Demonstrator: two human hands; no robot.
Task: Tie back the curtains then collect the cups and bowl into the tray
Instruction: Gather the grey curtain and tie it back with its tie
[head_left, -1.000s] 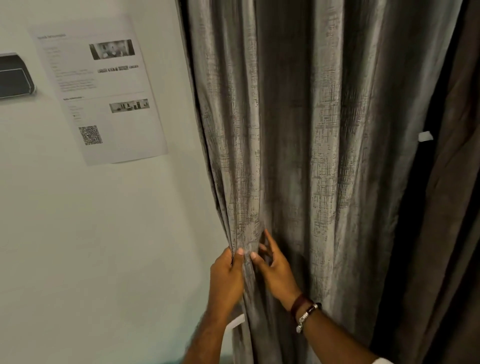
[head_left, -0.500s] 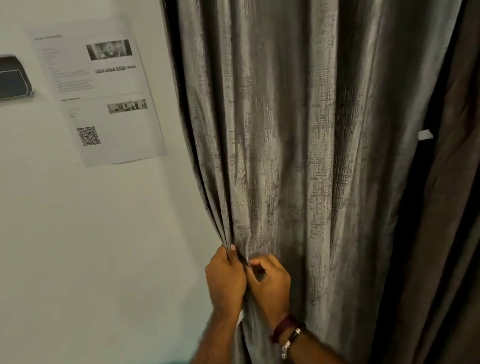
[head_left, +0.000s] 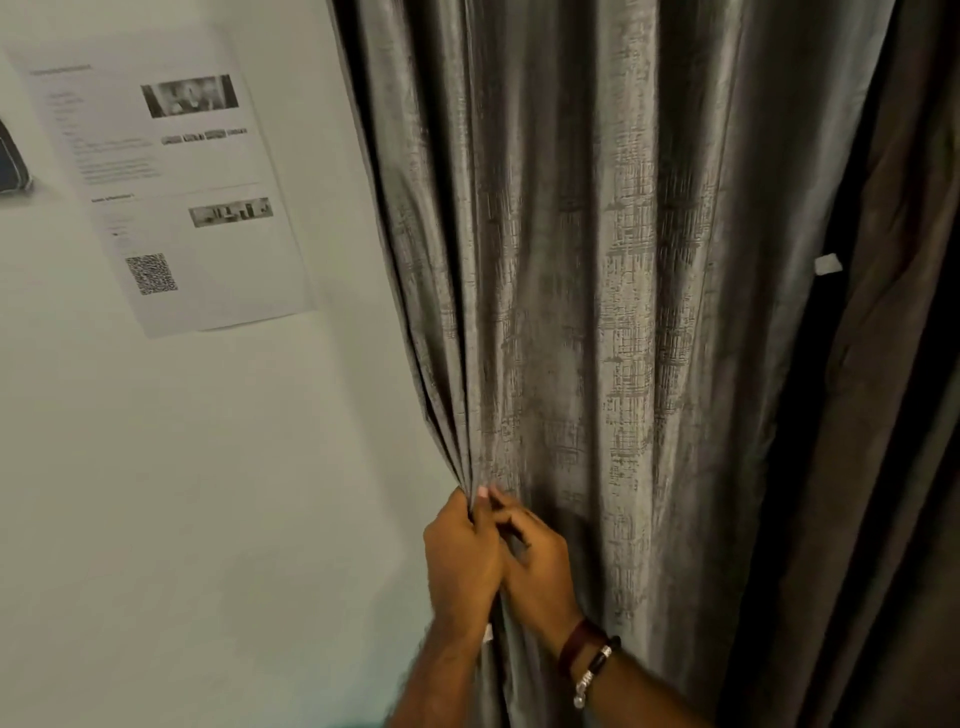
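Observation:
A grey textured curtain hangs in folds down the middle of the view. My left hand grips its bunched left edge near the wall. My right hand, with bracelets at the wrist, lies right beside the left one, its fingers curled into the folds of the same curtain. A small white tab shows just below my left hand. No cups, bowl or tray are in view.
A pale wall fills the left side, with a printed sheet bearing a QR code stuck on it. A dark device sits at the far left edge. A darker brown curtain hangs at the right, with a small white tab.
My right hand has gone from spread fingers to curled fingers in the folds, close against the left hand. The curtain's left edge is gathered more tightly toward the wall.

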